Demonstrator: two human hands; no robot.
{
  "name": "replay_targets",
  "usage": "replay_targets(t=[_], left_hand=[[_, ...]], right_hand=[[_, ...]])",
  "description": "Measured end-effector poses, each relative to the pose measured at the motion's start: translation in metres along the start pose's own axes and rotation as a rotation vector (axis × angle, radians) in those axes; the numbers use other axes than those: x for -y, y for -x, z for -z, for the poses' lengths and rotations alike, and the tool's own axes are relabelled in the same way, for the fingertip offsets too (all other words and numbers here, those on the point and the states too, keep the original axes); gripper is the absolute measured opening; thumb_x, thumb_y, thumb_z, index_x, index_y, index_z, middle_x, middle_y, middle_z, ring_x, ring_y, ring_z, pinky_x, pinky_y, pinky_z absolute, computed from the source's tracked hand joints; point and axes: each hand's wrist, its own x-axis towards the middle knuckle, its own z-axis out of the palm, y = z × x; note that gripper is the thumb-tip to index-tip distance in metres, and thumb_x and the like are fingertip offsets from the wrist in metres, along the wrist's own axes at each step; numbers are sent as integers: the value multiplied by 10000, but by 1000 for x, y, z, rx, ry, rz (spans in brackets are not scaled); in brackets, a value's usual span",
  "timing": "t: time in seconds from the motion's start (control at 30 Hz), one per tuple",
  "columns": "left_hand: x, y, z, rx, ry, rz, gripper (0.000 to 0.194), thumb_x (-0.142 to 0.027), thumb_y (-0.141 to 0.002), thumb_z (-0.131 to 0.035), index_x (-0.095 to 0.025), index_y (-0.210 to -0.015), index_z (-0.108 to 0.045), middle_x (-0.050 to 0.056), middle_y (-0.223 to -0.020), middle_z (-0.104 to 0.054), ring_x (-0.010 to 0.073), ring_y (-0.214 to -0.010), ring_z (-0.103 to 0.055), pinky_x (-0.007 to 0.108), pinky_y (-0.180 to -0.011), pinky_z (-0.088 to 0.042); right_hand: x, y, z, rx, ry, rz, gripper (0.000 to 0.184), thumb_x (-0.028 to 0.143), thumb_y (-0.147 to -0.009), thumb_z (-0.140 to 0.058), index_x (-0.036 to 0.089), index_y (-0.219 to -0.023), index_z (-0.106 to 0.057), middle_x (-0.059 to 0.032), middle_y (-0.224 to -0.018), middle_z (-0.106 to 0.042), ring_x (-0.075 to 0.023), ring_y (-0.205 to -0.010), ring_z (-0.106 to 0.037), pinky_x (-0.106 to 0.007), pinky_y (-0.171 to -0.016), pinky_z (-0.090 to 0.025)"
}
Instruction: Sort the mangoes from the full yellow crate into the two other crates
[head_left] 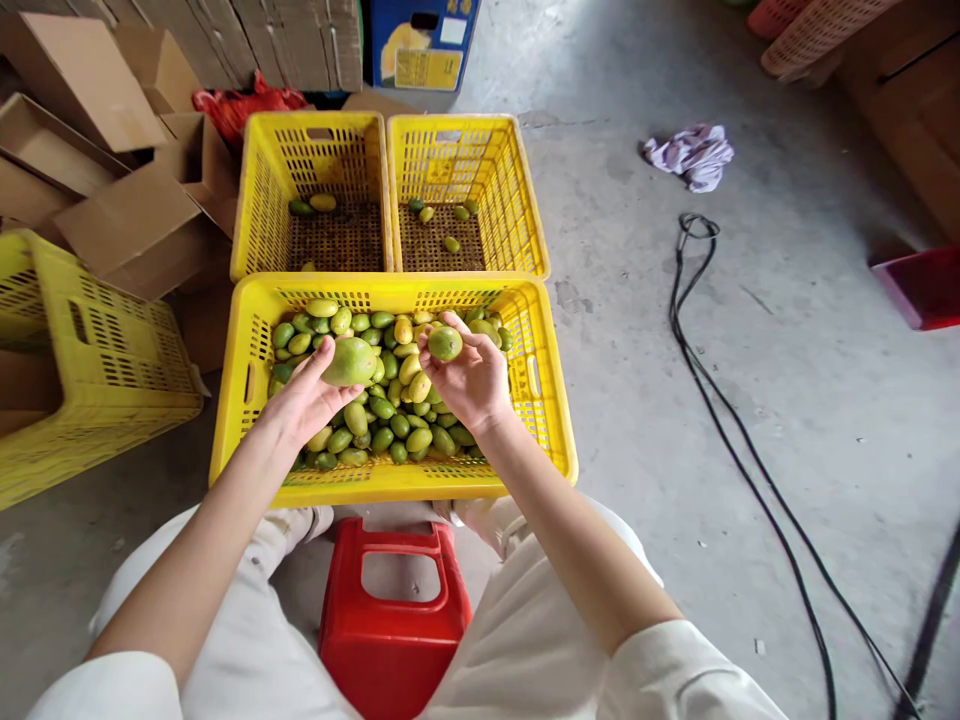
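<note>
My left hand (306, 398) holds a large green oval fruit (349, 362), smooth like a lemon or small mango, between thumb and fingers. In my right hand (474, 375), palm turned up, rests a smaller green fruit (445, 344) with the fingers curled round it. Both hands are above a yellow plastic crate (390, 487) holding many green and yellowish fruits (400, 427) of the same oval kind. Behind it stand two more yellow crates, the back left crate (262, 190) and the back right crate (517, 190), each with a few fruits on its floor.
A red plastic stool (397, 640) is between my legs. Cardboard boxes (135, 220) and another yellow crate (112, 350) lie at the left. A blue carton (424, 40) stands at the back. On the concrete floor at right are a cloth (691, 157) and a black cable (720, 400).
</note>
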Motion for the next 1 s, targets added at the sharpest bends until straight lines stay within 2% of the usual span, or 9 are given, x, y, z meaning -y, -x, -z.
replay_targets(t=[0.1,0.2,0.37,0.47,0.63,0.7,0.8,0.9,1.0], left_hand=[[1,-1,1,27,-7,-19,330,-484,-966,-875,-205,-1119,-786,116,-1170,-834,231,-1053,-780,263,-789,-627],[0,2,-3,69,-4,-22,392,-532,-1007,-811,-194,-1205,-795,135,-1228,-835,218,-1004,-776,266,-772,-627],[-8,11,-16,30,95,65,328,-423,-1110,-592,-158,-1127,-784,117,-1003,-814,171,-767,-725,252,-668,-630],[-13,16,-25,-19,116,98,325,-381,-1117,-544,-152,-1119,-776,76,-863,-759,177,-722,-728,252,-611,-623],[-15,19,-30,-43,96,123,370,-378,-1125,-499,-129,-1045,-760,82,-805,-732,170,-665,-708,236,-549,-580],[-14,17,-28,-28,89,123,370,-385,-1120,-506,-136,-1010,-757,93,-807,-736,170,-675,-706,230,-555,-573],[-12,13,-23,-30,84,89,363,-408,-1103,-541,-148,-995,-770,101,-848,-755,176,-716,-718,246,-591,-593],[-9,7,-16,-6,72,65,357,-447,-1078,-585,-162,-1003,-787,99,-853,-756,169,-688,-688,236,-558,-556],[-9,3,-10,35,71,68,345,-475,-1062,-611,-185,-1003,-788,91,-846,-748,165,-670,-669,221,-535,-522]], right_hand=[[2,3,-1,22,-36,-41,322,208,-832,-640,270,-1144,-691,-42,-1040,-822,-198,-941,-775,-294,-766,-691],[3,4,-6,20,-63,-46,229,212,-866,-654,246,-1090,-683,-50,-1034,-816,-162,-821,-735,-226,-653,-647],[0,5,-15,-73,-36,-18,114,134,-902,-670,244,-932,-668,-11,-848,-765,-128,-761,-709,-147,-579,-574],[-2,5,-15,-75,14,-19,100,153,-933,-692,246,-908,-664,18,-775,-729,-120,-729,-714,-146,-584,-566],[-3,8,-15,-8,85,-37,56,250,-1000,-670,254,-1040,-708,-11,-945,-826,-176,-937,-820,-221,-723,-643],[-2,8,-16,-13,97,-74,173,319,-1072,-567,242,-1078,-721,-31,-951,-838,-188,-929,-817,-241,-717,-643],[-1,7,-16,-23,116,-110,321,385,-1122,-446,235,-1061,-724,-38,-928,-839,-171,-731,-721,-231,-566,-552],[-1,4,-12,3,157,-73,272,425,-1087,-542,237,-967,-699,-39,-930,-841,-140,-578,-529,-221,-468,-428],[-2,2,-10,28,191,-56,236,425,-1060,-604,237,-960,-705,-38,-943,-835,-135,-557,-468,-232,-455,-417]])
